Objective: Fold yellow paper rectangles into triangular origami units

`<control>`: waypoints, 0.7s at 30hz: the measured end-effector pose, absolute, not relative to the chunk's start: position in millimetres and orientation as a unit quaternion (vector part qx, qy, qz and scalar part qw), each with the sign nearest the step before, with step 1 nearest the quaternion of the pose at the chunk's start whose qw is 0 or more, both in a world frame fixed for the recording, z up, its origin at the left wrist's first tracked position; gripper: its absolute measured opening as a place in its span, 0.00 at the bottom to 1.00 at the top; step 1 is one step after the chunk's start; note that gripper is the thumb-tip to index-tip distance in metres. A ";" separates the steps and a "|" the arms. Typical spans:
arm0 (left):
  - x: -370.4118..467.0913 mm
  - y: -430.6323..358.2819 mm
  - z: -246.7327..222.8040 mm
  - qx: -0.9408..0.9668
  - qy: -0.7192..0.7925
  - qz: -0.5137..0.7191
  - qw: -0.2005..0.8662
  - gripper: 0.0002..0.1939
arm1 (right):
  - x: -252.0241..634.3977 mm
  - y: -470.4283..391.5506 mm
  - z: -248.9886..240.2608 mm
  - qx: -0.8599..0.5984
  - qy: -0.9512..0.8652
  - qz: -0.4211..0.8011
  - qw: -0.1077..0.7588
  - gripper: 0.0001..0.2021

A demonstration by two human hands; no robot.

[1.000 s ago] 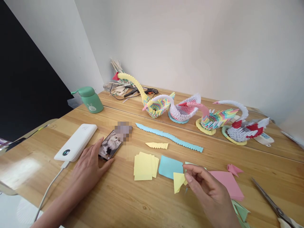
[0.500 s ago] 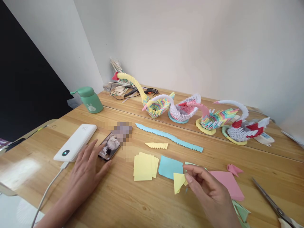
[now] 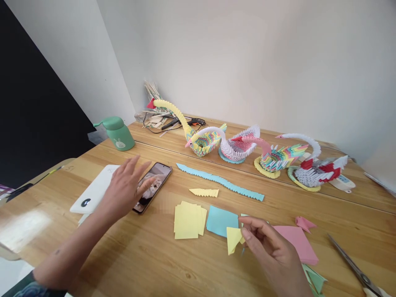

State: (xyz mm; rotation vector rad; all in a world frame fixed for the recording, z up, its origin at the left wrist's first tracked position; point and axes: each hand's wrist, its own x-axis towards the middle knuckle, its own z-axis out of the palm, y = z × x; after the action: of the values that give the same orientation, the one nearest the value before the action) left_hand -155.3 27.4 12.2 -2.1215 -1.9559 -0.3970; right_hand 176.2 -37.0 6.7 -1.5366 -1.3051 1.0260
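Note:
My left hand (image 3: 126,189) has its fingers spread, over the edge of the white power bank (image 3: 91,192) and beside the phone (image 3: 159,175), whose screen shows a furry animal. Pinched in my right hand (image 3: 269,247) is a folded yellow paper piece (image 3: 233,239). Left of it lie a blue paper stack (image 3: 221,220) and a yellow paper stack (image 3: 187,222). Behind these are a short yellow folded strip (image 3: 204,192) and a long blue folded strip (image 3: 221,180). A pink stack (image 3: 298,243) is partly behind my right hand.
Several folded-paper swans stand at the back, including a yellow-necked one (image 3: 201,144) and a white-and-red one (image 3: 315,173). A green bottle (image 3: 120,136) is at the back left. Scissors (image 3: 352,264) lie at the right, near green paper pieces (image 3: 315,278) and a pink folded piece (image 3: 305,223).
My left hand has moved forward and to the right, up along the phone, and more of the forearm and a sleeve show. My right hand still holds the yellow piece in nearly the same place.

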 end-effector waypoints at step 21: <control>-172.1 11.7 6.0 -0.688 -0.704 -0.138 0.107 0.24 | 177.7 -34.9 2.8 -0.609 -0.529 0.413 0.423 0.12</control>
State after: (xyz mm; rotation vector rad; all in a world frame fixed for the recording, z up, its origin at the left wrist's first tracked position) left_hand -172.1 11.7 6.0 -2.0250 -2.0730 -0.4076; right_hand 177.7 -34.9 2.8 -1.5246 -1.3227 1.0328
